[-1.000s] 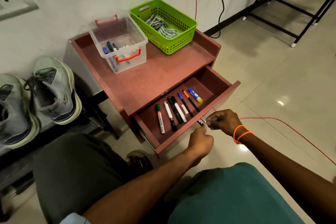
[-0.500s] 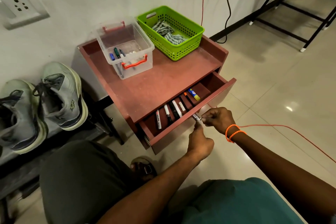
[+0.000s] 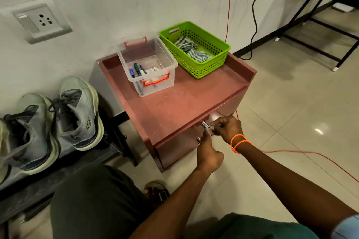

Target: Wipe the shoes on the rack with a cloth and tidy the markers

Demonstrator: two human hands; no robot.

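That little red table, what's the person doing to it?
A person sits in front of the small red table with both hands at its drawer, which is pushed in. The right hand pinches the shiny knob on the drawer front, and the left hand is just below it. On top stand a clear box with a few markers and a green basket holding a striped cloth. Two shoes stand on the rack alongside.

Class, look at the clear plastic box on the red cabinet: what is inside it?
The clear plastic box holds several markers, blue, green and dark caps showing. Their lower ends blur behind the orange latch, so the exact count is unclear.
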